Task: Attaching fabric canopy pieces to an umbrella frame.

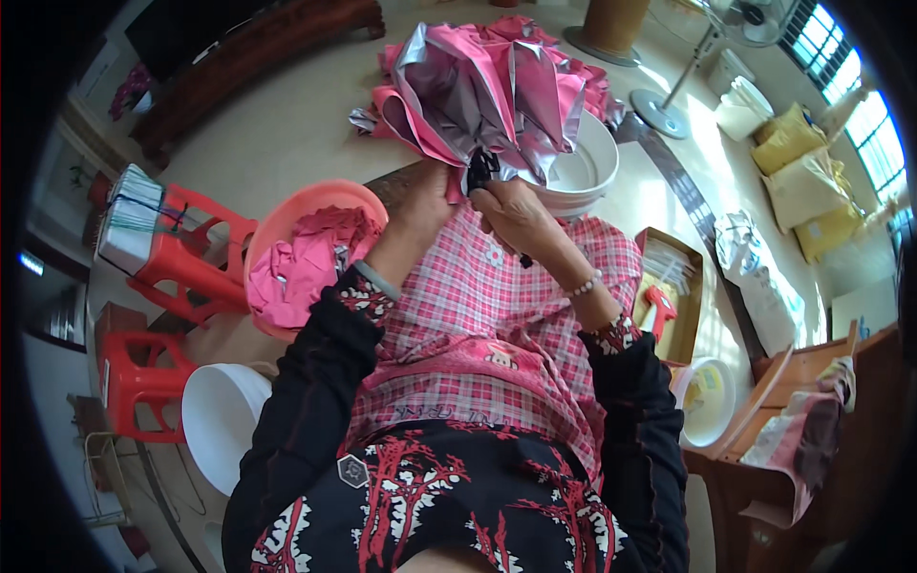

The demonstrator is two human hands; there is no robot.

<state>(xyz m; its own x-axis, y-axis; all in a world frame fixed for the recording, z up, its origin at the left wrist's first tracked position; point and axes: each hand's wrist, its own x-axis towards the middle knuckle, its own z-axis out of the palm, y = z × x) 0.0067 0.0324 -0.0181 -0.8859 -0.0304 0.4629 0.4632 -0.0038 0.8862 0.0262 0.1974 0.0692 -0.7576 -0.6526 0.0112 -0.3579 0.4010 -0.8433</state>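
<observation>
Holding: a bundle of pink and silver cloth (478,91), gathered in pleats like a half-folded umbrella, held up just beyond the knees at the top centre.
Black piece: a dark part (484,167) at the bundle's narrow lower end, between the two hands.
Left hand: the left hand (428,196) is at the bundle's gathered end, its fingers mostly hidden but seeming to grasp the cloth there.
Right hand: the right hand (516,205) has its fingers curled around the black piece; a beaded bracelet (586,284) circles the wrist.
Lap: a pink checked apron (449,315) lies over the legs, below the hands.
Left side: an orange-pink tub (265,229) holds crumpled pink cloth (308,267); near it are two red stools (143,382) and a white bucket (220,420).
Right side: a shallow box (685,336) contains a red gun-shaped tool (659,310) and clear sticks (669,263); a white tub (730,406) is just beside it.
Beyond: a round white basin (597,177) sits partly behind the bundle; farther off, a standing fan (659,113) and yellow and white sacks (798,181) are near the window.
</observation>
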